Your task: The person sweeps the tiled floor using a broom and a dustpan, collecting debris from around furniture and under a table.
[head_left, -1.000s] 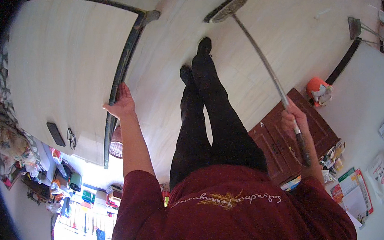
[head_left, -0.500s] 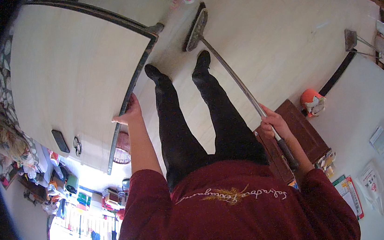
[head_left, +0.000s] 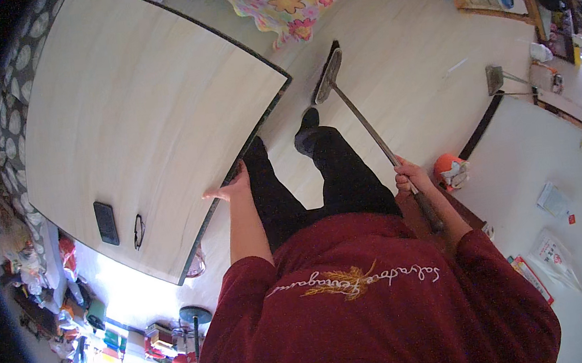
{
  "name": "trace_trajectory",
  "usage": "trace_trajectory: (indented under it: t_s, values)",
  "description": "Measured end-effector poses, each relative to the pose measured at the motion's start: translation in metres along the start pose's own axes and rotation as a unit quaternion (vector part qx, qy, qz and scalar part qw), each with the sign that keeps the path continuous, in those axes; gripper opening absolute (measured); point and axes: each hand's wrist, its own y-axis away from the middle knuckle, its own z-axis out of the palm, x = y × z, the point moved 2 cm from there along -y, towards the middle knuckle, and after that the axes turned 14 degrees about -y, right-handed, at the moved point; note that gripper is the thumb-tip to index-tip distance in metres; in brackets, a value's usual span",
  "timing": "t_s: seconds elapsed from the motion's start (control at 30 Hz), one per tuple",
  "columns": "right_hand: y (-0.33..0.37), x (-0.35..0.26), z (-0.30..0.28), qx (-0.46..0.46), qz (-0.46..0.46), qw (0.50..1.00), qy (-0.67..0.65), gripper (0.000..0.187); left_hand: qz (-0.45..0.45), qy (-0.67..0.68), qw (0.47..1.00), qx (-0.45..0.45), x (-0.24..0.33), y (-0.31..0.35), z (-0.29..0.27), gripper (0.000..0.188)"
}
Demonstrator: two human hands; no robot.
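My right hand (head_left: 412,177) is wrapped round the metal pole of a long-handled broom (head_left: 368,125), near the dark grip at its end. The broom's wide head rests on the floor past my right foot, tilted on its side, with a dark strip along its far edge. To the left, my left hand (head_left: 232,185) grips the dark-edged side of a low pale-topped table (head_left: 149,118), thumb on top. Its other fingers are mostly hidden at the edge. On the tabletop lie a dark phone (head_left: 106,223) and a pair of glasses (head_left: 139,231).
A flowered cloth (head_left: 293,0) hangs down to the floor ahead. An orange-and-white bin (head_left: 452,171) and a small brown cabinet (head_left: 465,209) stand at my right, by the white wall. A dustpan (head_left: 495,80) is farther right. A round-topped stool (head_left: 195,314) is behind the table at left.
The view has shifted, so the table sits farther right and more flowered cloth shows. My left foot is now hidden by the table's edge. Both hands keep their holds.
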Motion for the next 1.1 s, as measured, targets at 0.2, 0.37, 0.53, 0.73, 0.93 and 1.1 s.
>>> trace_trajectory:
  t_s: [0.2, 0.37, 0.53, 0.73, 0.93, 1.1]
  values:
    - [0.023, 0.001, 0.010, 0.045, -0.046, 0.991, 0.116, 0.045, -0.005, -0.037, 0.997, -0.061, 0.007, -0.004, -0.011, 0.098]
    - [0.035, 0.002, 0.028, 0.075, -0.048, 0.986, 0.140, 0.052, -0.006, -0.071, 0.996, -0.057, 0.016, 0.009, -0.013, 0.096]
    - [0.024, -0.001, 0.011, 0.073, -0.031, 0.983, 0.163, 0.052, 0.003, -0.090, 0.992, -0.085, 0.023, 0.011, -0.021, 0.095]
    - [0.011, 0.007, -0.009, 0.014, -0.028, 0.980, 0.198, 0.052, 0.001, -0.100, 0.994, -0.046, 0.022, 0.009, -0.027, 0.099]
    - [0.014, 0.035, 0.025, -0.016, 0.088, 0.996, 0.012, 0.052, -0.012, -0.119, 0.993, -0.015, 0.019, -0.008, -0.034, 0.102]
    - [-0.005, 0.047, 0.016, -0.027, 0.119, 0.992, 0.032, 0.051, -0.001, -0.131, 0.991, 0.024, 0.013, -0.007, -0.032, 0.106]
